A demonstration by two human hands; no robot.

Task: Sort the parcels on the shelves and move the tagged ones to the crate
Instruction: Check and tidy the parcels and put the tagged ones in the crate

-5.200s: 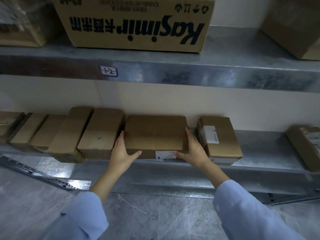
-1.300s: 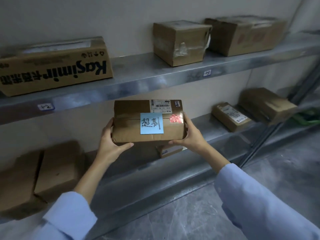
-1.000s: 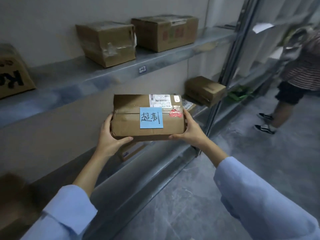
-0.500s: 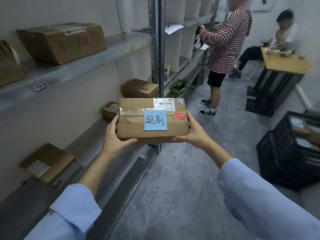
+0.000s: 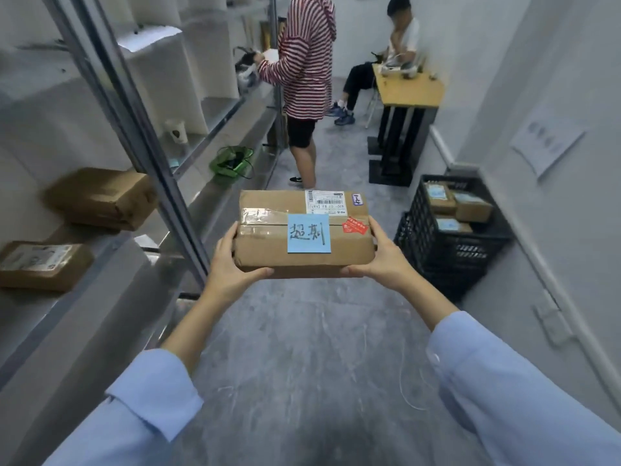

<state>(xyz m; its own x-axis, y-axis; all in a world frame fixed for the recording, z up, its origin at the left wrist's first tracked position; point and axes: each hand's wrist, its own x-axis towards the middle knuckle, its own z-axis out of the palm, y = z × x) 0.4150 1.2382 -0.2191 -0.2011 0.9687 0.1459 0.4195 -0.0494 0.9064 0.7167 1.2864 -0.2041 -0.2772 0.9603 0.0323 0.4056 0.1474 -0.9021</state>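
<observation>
I hold a brown cardboard parcel [image 5: 265, 243] in mid-air over the aisle floor. A blue handwritten note [image 5: 309, 233], a white shipping label and a red sticker sit on its top face. My left hand [image 5: 228, 264] grips its left end with the thumb under the front edge. My right hand [image 5: 383, 257] grips its right end the same way. A black plastic crate [image 5: 450, 250] stands on the floor by the right wall, ahead and to the right of the parcel, with several blue-tagged parcels [image 5: 453, 205] inside.
Metal shelves [image 5: 111, 250] run along the left with two brown parcels [image 5: 104, 196] and a green bag [image 5: 232, 161]. A person in a striped top [image 5: 305, 72] stands in the aisle ahead. Another person sits at a wooden table [image 5: 408, 89] at the far end.
I lifted the parcel off the lower shelf and turned right, away from the shelves. The view now faces down the aisle, and the crate lies nearer the parcel on the right.
</observation>
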